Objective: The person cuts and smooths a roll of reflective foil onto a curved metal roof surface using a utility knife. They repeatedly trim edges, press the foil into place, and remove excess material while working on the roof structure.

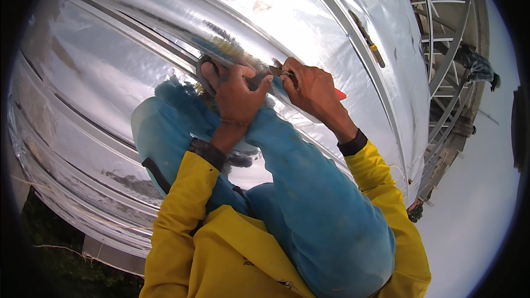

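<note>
Nearest, on this side of the metal rail, are blue trousers. Beside the rail, the left hand has bent fingers at a dark curved piece; whether they grasp it, I cannot tell. Right of the rail, the right hand clenches its fingers around a red-handled tool. Beyond the rail come silver foil, a steel frame, then another person.

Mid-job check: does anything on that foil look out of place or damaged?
A long tool with a yellow band lies unheld on the silver foil beside the pale metal rail, so it looks left out. A brownish mark also breaks the bright surface; stain or reflection, I can't tell.
</note>
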Motion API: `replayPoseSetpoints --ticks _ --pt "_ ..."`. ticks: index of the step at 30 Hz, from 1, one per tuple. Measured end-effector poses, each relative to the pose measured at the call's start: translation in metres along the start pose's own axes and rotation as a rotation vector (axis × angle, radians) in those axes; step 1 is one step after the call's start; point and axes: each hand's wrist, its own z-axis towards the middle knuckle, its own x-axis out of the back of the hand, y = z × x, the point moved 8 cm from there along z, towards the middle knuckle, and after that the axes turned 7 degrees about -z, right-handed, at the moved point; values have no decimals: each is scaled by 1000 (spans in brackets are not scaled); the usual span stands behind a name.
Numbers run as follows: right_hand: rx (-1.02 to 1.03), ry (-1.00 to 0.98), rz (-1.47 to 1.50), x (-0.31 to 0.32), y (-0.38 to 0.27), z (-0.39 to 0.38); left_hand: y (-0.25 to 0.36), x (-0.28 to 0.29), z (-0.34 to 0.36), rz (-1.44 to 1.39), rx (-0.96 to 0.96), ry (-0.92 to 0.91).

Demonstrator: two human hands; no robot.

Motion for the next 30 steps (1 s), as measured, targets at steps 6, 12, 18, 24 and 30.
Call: replayPoseSetpoints --ticks 6,12,18,24,30 --pt "34 56 -6 0 -4 6 0 -7 5 -109 -112 -37" --pt "96 20 -86 0 -12 9 -10 -7 6 -346 -72 -108" --pt "150 42 -73 1 -28 19 -10 -12 5 -556 -127 -100" --pt "105 53 -118 2 -39 37 -10 -12 4 -528 -146 -85" --pt "17 290 17 5 -33 34 -6 -10 6 -508 -166 -83"
